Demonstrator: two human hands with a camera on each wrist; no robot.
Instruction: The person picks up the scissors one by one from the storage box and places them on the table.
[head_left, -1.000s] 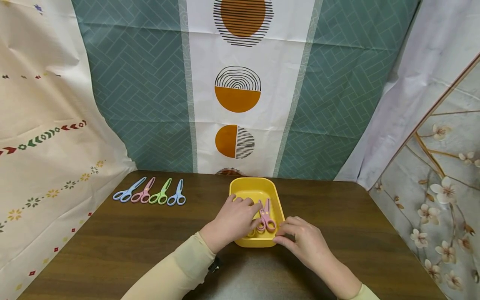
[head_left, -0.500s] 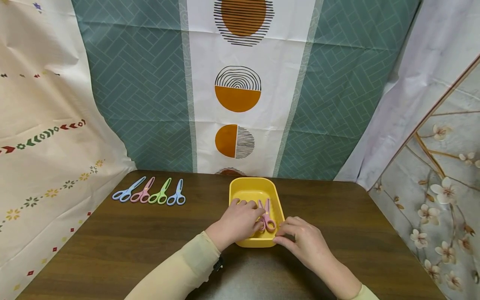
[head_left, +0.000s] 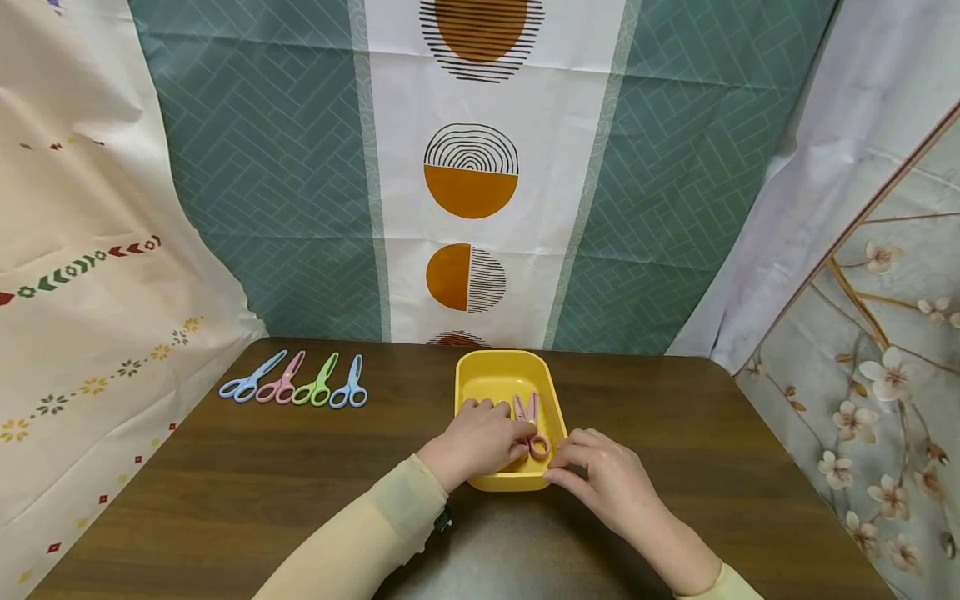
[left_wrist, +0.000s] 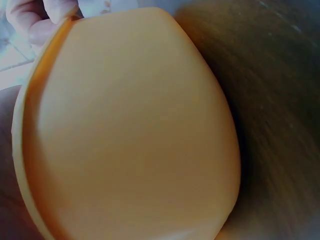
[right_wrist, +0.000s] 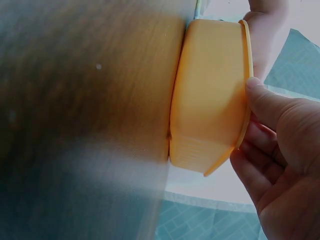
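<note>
Behind and at both sides, patterned cloth hangings (head_left: pixel 262 167). Below, dark wood table (head_left: pixel 675 417), sheen along near edge. Set on table, yellow tray (head_left: pixel 517 482); well off to left, row of four scissors (head_left: pixel 322 382). At tray's right front corner, right hand (head_left: pixel 607 479), rim pinched between thumb and fingers. Over left side, left hand (head_left: pixel 476 442), slightly farther right than half-second ago, now mostly hiding left ring of pink scissors (head_left: pixel 533 407) inside tray: seemingly closer reach; fingers bent, hold too hidden to call.

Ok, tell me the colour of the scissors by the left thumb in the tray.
Pink; the scissors show best in the head view.
</note>
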